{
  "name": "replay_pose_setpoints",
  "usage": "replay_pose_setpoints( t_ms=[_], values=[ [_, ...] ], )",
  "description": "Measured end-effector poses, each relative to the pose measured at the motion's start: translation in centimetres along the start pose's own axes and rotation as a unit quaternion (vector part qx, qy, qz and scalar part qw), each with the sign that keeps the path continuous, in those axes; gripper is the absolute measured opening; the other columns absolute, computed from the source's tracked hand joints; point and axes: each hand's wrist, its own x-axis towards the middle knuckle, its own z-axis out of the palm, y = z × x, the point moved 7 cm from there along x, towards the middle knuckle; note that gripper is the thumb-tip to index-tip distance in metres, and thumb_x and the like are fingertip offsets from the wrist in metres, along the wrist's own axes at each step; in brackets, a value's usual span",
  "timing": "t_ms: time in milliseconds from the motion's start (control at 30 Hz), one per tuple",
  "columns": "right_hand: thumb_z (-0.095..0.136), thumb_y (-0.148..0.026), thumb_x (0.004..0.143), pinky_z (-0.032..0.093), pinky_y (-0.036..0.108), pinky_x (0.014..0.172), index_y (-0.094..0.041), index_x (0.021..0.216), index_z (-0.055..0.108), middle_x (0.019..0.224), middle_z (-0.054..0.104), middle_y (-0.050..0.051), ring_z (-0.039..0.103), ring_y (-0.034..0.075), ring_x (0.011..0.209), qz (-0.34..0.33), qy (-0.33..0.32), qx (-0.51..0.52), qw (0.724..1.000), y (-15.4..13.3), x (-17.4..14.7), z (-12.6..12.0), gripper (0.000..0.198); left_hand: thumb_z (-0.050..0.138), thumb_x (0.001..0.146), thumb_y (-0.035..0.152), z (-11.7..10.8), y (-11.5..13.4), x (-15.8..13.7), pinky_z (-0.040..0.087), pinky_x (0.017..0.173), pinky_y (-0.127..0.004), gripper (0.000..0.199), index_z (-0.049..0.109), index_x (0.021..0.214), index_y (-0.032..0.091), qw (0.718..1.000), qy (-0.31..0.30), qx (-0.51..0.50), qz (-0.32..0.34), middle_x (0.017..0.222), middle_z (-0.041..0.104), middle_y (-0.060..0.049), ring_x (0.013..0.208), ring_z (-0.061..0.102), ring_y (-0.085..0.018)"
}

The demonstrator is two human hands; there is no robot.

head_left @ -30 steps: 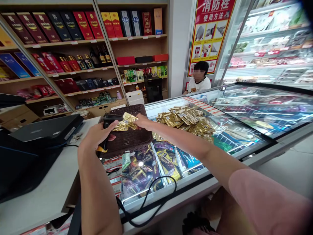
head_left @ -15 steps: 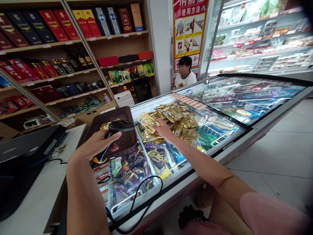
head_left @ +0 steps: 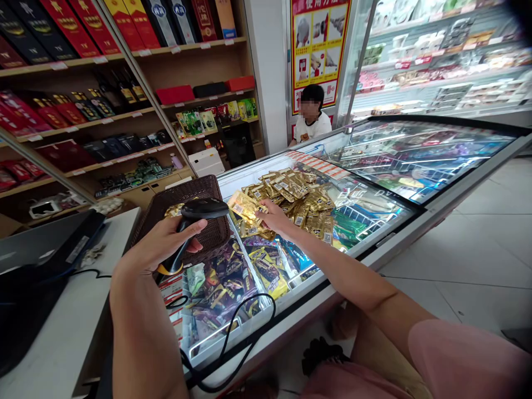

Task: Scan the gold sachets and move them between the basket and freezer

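My left hand (head_left: 177,237) is wrapped round the handle of a black barcode scanner (head_left: 203,208), whose head points right toward the gold packets. Between the fingers and thumb of my right hand (head_left: 272,217) is a gold foil packet (head_left: 243,205), held just above the heap's left edge. The heap of gold packets (head_left: 307,191) lies on the glass top of a chest freezer (head_left: 266,285). Behind the scanner stands a brown wicker basket (head_left: 183,194), with some gold packets partly visible in it.
A black cable (head_left: 272,318) loops over the freezer's front edge. A white counter (head_left: 78,310) with a dark device (head_left: 54,249) is at left. One person (head_left: 311,119) is beyond the freezer. Shelves (head_left: 143,108) of boxes and bottles line the back.
The view has tilted down slightly, so the scene sits a little higher. My right hand and its gold packet have shifted slightly left. The scanner stays in my left hand.
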Motion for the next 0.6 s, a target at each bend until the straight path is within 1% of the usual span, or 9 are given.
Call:
replay_pose_setpoints(
  t_ms=[100, 200, 267, 367, 400, 433, 500, 533, 600],
  values=[
    [0.05, -0.036, 0.094, 0.047, 0.025, 0.06, -0.021, 0.136, 0.045, 0.085, 0.062, 0.002, 0.062, 0.016, 0.068, 0.004, -0.003, 0.006, 1.0, -0.1, -0.1, 0.1, 0.045, 0.064, 0.069, 0.071, 0.2, 0.3, 0.0, 0.043, 0.058, -0.025, 0.051, 0.06, 0.073, 0.02, 1.0, -0.005, -0.001, 0.006, 0.065, 0.07, -0.003, 0.063, 0.064, -0.019],
    [0.049, -0.039, 0.095, 0.047, 0.026, 0.06, -0.021, 0.138, 0.045, 0.085, 0.064, 0.003, 0.062, 0.017, 0.068, -0.001, 0.001, -0.022, 1.0, -0.3, -0.1, -0.3, 0.047, 0.065, 0.07, 0.07, 0.3, 0.3, 0.0, 0.042, 0.057, -0.024, 0.051, 0.061, 0.076, 0.02, 1.0, -0.009, -0.005, 0.007, 0.065, 0.07, -0.003, 0.063, 0.065, -0.018],
    [0.047, -0.039, 0.096, 0.048, 0.027, 0.063, -0.02, 0.139, 0.046, 0.086, 0.066, 0.004, 0.063, 0.018, 0.069, -0.013, 0.031, -0.069, 0.997, -0.6, 0.0, -1.4, 0.048, 0.065, 0.071, 0.07, 0.3, -0.1, 0.1, 0.042, 0.057, -0.023, 0.051, 0.062, 0.081, 0.02, 1.0, -0.009, -0.007, 0.002, 0.066, 0.071, -0.003, 0.064, 0.066, -0.018],
    [0.046, -0.039, 0.096, 0.048, 0.03, 0.069, -0.02, 0.139, 0.05, 0.09, 0.068, 0.006, 0.064, 0.019, 0.075, -0.029, 0.099, -0.167, 0.981, -1.2, 0.3, -3.9, 0.047, 0.062, 0.073, 0.072, -0.4, -1.2, 0.3, 0.044, 0.058, -0.023, 0.053, 0.063, 0.085, 0.02, 1.0, 0.001, -0.009, -0.006, 0.069, 0.072, -0.002, 0.067, 0.067, -0.018],
    [0.047, -0.039, 0.096, 0.048, 0.03, 0.07, -0.021, 0.138, 0.052, 0.091, 0.068, 0.006, 0.064, 0.02, 0.076, -0.03, 0.097, -0.193, 0.976, -1.3, 0.4, -4.4, 0.046, 0.061, 0.073, 0.073, -0.7, -1.5, 0.4, 0.044, 0.059, -0.023, 0.054, 0.064, 0.085, 0.02, 1.0, 0.006, -0.004, -0.006, 0.07, 0.073, -0.003, 0.068, 0.067, -0.018],
    [0.05, -0.04, 0.094, 0.047, 0.03, 0.07, -0.021, 0.135, 0.055, 0.091, 0.069, 0.006, 0.064, 0.02, 0.076, -0.028, 0.075, -0.216, 0.973, -1.3, 0.6, -4.5, 0.045, 0.06, 0.074, 0.074, -1.1, -1.9, 0.3, 0.045, 0.06, -0.023, 0.055, 0.065, 0.084, 0.019, 1.0, 0.012, 0.003, -0.006, 0.071, 0.073, -0.003, 0.07, 0.067, -0.019],
    [0.057, -0.04, 0.09, 0.048, 0.03, 0.071, -0.021, 0.128, 0.062, 0.093, 0.069, 0.006, 0.065, 0.02, 0.08, -0.022, 0.002, -0.265, 0.964, -1.1, 0.6, -4.2, 0.042, 0.058, 0.073, 0.076, -1.8, -2.5, 0.1, 0.046, 0.061, -0.023, 0.059, 0.066, 0.082, 0.019, 0.999, 0.025, 0.02, -0.018, 0.073, 0.074, -0.005, 0.071, 0.067, -0.019],
    [0.06, -0.04, 0.088, 0.048, 0.03, 0.073, -0.021, 0.125, 0.064, 0.096, 0.07, 0.007, 0.066, 0.022, 0.085, -0.016, -0.021, -0.296, 0.955, -0.9, 0.5, -4.0, 0.041, 0.057, 0.073, 0.077, -2.2, -2.8, -0.1, 0.046, 0.06, -0.023, 0.06, 0.066, 0.082, 0.018, 0.999, 0.034, 0.02, -0.029, 0.074, 0.075, -0.006, 0.072, 0.067, -0.02],
    [0.063, -0.04, 0.087, 0.048, 0.032, 0.079, -0.02, 0.123, 0.066, 0.105, 0.07, 0.011, 0.066, 0.026, 0.098, 0.0, -0.015, -0.37, 0.929, -0.8, 0.2, -4.0, 0.041, 0.057, 0.07, 0.079, -2.8, -3.3, -0.5, 0.047, 0.058, -0.023, 0.064, 0.066, 0.088, 0.019, 0.997, 0.05, 0.005, -0.058, 0.076, 0.075, -0.006, 0.073, 0.069, -0.021]
  ],
)
